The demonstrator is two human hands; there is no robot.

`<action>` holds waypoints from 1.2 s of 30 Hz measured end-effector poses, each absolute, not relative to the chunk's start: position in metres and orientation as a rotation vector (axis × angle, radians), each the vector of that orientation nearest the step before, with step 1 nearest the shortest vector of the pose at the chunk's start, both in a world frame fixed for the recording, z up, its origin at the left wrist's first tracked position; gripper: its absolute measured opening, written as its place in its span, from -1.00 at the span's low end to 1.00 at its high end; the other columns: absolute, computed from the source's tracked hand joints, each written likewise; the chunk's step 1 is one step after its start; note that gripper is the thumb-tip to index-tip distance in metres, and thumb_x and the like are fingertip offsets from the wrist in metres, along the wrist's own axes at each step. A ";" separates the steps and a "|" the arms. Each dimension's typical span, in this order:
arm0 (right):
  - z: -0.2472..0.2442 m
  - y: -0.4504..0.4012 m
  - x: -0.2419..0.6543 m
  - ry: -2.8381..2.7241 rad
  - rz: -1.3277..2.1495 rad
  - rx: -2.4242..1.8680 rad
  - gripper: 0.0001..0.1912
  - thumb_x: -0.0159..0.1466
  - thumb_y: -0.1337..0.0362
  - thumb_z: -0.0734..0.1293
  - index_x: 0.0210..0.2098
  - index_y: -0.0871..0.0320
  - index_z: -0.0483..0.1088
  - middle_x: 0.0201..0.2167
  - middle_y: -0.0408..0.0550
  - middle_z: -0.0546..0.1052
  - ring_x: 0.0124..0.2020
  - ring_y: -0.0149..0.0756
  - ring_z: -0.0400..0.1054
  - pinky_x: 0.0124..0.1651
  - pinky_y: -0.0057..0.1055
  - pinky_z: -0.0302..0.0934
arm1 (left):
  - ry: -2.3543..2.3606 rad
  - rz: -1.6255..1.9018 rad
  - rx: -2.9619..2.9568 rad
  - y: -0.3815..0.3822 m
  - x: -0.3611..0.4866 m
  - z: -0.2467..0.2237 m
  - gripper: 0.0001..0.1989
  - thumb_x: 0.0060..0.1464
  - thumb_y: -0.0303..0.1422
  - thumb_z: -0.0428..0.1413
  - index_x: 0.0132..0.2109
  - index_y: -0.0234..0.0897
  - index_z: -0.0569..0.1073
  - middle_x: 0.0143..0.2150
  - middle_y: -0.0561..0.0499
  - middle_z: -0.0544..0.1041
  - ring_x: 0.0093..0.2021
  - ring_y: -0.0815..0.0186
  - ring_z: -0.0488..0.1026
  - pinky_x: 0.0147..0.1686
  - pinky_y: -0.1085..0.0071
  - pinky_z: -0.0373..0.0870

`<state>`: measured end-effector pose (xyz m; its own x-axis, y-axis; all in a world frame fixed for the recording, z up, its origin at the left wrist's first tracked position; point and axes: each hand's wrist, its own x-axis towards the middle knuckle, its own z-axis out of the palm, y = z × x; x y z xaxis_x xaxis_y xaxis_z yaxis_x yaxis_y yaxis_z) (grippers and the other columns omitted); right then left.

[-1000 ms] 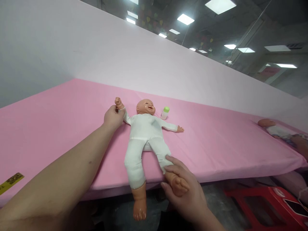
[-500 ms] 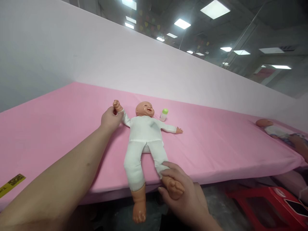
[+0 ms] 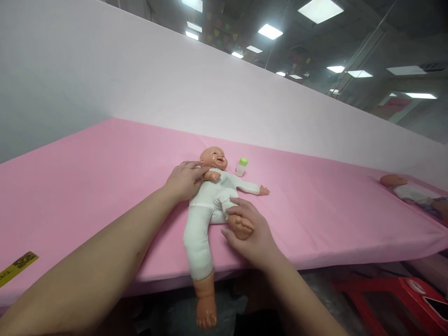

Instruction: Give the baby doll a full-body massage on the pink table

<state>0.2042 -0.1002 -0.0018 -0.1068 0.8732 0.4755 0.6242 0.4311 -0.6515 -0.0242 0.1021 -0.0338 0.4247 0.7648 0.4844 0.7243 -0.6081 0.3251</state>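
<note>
A baby doll [image 3: 220,189] in white clothes lies face up on the pink-covered table, its head toward the wall. My left hand [image 3: 187,179] is closed around the doll's arm on the left side, whose fist lies on the chest. Near the table's front, my right hand [image 3: 250,231] grips the doll's lower leg on the right side, with that knee bent and the foot between thumb and fingers. The other leg hangs over the front edge. Beside the head stands a small bottle [image 3: 241,166] with a green cap.
The pink table [image 3: 308,210] runs along a white wall [image 3: 175,84]. Another doll [image 3: 413,191] lies at the far right. A yellow label [image 3: 17,267] is at the left front. A red object [image 3: 388,298] stands below the table at right.
The doll's arm in my left hand has moved inward onto its chest. My right hand has pushed the doll's leg up toward its belly, bending the knee.
</note>
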 end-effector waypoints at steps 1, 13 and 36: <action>-0.005 -0.093 0.202 -1.842 0.362 -1.303 -0.62 0.18 0.25 0.53 0.00 0.03 0.55 0.29 0.08 0.46 0.32 -0.01 0.40 0.36 -0.05 0.35 | 1.365 0.895 2.631 0.102 -0.024 -0.034 -0.56 0.37 -0.18 0.07 0.33 0.12 0.53 0.41 -0.02 0.43 0.43 -0.11 0.27 0.39 -0.09 0.19; -0.022 -0.076 0.196 -1.785 0.367 -1.323 -0.59 0.18 0.26 0.51 0.03 0.01 0.53 0.29 0.06 0.44 0.41 -0.01 0.29 0.42 -0.02 0.25 | 1.512 1.123 2.301 0.110 -0.035 -0.033 -0.50 0.29 -0.15 0.17 0.35 0.06 0.51 0.29 -0.07 0.52 0.28 -0.03 0.43 0.27 0.09 0.36; 0.009 -0.178 0.210 -2.118 0.678 -1.638 -0.42 0.05 0.40 0.60 0.03 -0.10 0.54 0.30 -0.10 0.39 0.11 -0.14 0.50 0.20 -0.29 0.42 | 1.984 1.430 1.119 0.151 -0.091 -0.060 -0.10 0.04 -0.27 0.26 0.50 -0.21 0.15 0.34 -0.29 0.36 0.09 -0.09 0.51 -0.06 0.06 0.53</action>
